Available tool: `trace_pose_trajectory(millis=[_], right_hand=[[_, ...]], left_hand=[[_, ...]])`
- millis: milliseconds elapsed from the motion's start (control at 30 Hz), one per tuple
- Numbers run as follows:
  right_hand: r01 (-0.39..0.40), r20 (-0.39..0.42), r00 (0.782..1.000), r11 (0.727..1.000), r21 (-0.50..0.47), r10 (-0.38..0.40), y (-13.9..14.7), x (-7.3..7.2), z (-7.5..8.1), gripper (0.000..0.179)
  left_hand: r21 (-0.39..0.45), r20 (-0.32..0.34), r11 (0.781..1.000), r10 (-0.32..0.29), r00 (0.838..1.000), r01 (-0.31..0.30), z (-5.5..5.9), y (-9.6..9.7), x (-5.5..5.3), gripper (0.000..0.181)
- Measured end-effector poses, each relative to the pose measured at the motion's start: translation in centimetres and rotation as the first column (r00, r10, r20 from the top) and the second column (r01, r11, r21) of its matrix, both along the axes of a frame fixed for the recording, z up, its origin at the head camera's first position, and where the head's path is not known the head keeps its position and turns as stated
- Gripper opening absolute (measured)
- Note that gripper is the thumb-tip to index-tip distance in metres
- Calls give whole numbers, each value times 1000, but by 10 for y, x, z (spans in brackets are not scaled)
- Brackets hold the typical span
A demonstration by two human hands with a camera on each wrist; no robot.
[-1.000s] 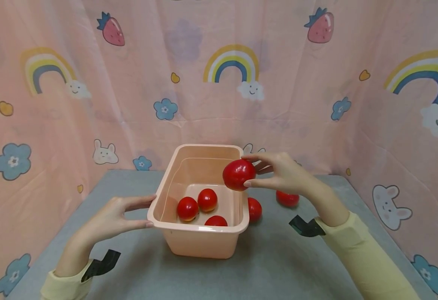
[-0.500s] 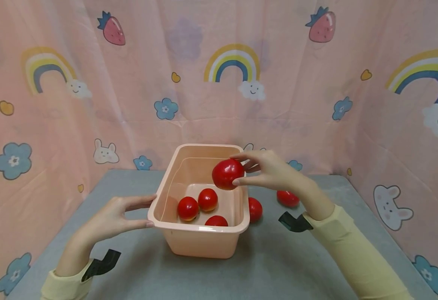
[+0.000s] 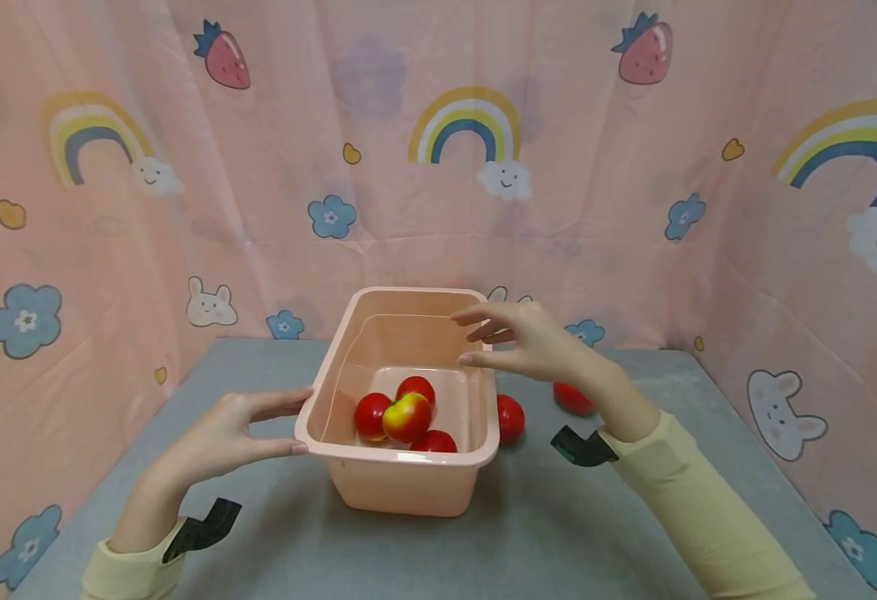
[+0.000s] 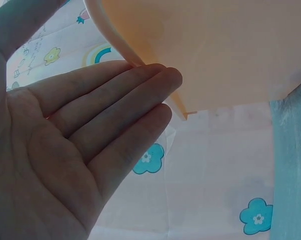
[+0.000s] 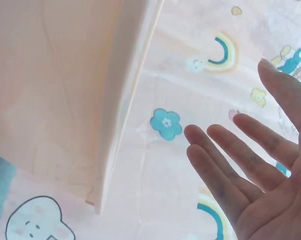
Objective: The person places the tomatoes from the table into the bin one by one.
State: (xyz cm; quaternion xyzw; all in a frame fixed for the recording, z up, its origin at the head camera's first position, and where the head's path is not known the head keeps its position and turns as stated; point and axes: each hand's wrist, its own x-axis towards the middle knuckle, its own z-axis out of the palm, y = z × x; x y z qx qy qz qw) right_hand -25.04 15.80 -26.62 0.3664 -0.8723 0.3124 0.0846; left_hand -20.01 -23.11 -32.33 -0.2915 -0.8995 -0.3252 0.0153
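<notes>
The right hand (image 3: pixel 532 346) hovers over the bin's (image 3: pixel 397 479) right rim, fingers (image 5: pixel 225 165) spread wide and holding nothing. A red-yellow apple (image 3: pixel 407 417) lies in the bin atop three red ones. The left hand (image 3: pixel 224 437) rests straight fingers (image 4: pixel 125 100) against the bin's left rim. Two more apples (image 3: pixel 509 418) sit on the table (image 3: pixel 543 533) beside the bin.

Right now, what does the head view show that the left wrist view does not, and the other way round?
Only the head view shows the fruits inside the tub, two more red fruits on the grey table beside it, and the right hand, open and empty above the tub's right rim. Only the left wrist view shows the palm of the left hand and the underside of the tub's rim from close by. Both show the left hand with straight fingers at the tub's left rim, and the pink curtain behind.
</notes>
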Motion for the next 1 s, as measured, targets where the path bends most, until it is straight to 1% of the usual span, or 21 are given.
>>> trace_pose_trajectory(millis=[167, 500, 733, 867, 1000], right_hand=[[36, 9, 999, 999, -24, -35, 9, 3, -4, 49], [40, -8, 999, 996, -76, -41, 25, 4, -13, 47], [62, 16, 998, 994, -91, -61, 39, 3, -24, 47], [99, 49, 994, 991, -88, -95, 44, 6, -27, 48], [140, 60, 989, 988, -69, -136, 49, 8, -32, 49]], left_hand=[[-1, -1, 1000, 4, 1000, -4, 1, 0, 0, 67], [8, -1, 1000, -3, 1000, 3, 0, 0, 1, 66], [13, 8, 1000, -5, 1000, 5, -1, 1, 1, 66], [16, 7, 1000, -7, 1000, 7, -1, 0, 1, 65], [14, 3, 1000, -9, 1000, 9, -1, 0, 1, 65]])
